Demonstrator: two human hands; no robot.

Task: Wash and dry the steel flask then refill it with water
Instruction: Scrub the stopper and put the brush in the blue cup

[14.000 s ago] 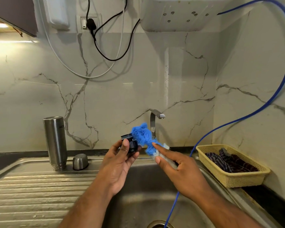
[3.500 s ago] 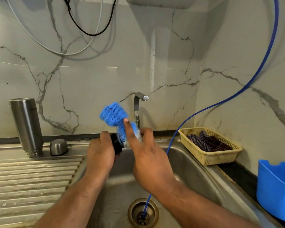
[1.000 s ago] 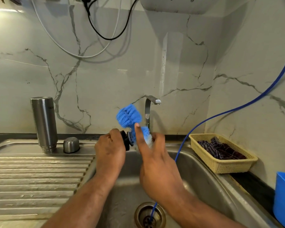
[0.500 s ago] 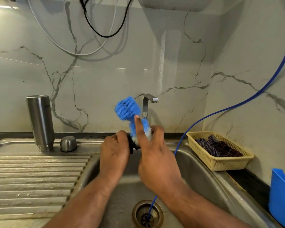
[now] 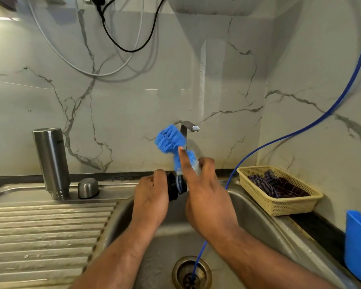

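Hands over the sink (image 5: 254, 215), both busy. Left hand (image 5: 150, 197) has its fingers curled round a black flask lid (image 5: 173, 188), held above the sink bowl. Right hand (image 5: 206, 197) grips the handle of a blue brush (image 5: 168, 139), index finger straight up along the bristles, other fingers wrapped round the handle. Lower brush bristles sit against the lid; the bushy brush head sticks up above the hands, in front of the tap (image 5: 189, 128) at the back of the sink.

Steel flask (image 5: 51, 161) stands on the ribbed drainboard (image 5: 46, 236) left of the sink bowl, threaded end down, near the wall, well apart from both hands. Small steel cup (image 5: 88, 187) sits dome-up just beside it, on the sink side.

Blue hose (image 5: 300, 132) comes down from the upper right and runs into the sink drain (image 5: 191, 272). Yellow basket (image 5: 279, 205) with a dark striped cloth (image 5: 277, 184) in it stands on the bench right of the sink. Blue tub (image 5: 358, 243) is farther right of the sink, cut off by the picture edge. Whether the tap is running cannot be told.
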